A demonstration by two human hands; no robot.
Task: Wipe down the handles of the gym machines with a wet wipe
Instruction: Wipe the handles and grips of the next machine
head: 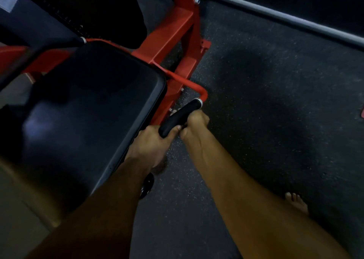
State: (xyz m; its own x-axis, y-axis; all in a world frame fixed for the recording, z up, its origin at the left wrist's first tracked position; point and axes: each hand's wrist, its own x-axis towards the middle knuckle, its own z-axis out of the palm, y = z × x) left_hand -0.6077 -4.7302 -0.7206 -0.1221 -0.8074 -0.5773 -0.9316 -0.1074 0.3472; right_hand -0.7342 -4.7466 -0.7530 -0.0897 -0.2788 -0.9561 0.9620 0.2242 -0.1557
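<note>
A black rubber handle sticks out beside the seat on a red bent rod of the gym machine. My left hand grips the handle's near end from below, thumb on top. My right hand curls round the handle's right side near its middle. No wet wipe shows in either hand; anything under the fingers is hidden.
The black padded seat fills the left, with the red frame behind it. Dark speckled rubber floor lies to the right, bounded by a grey rail. A bare foot stands at lower right.
</note>
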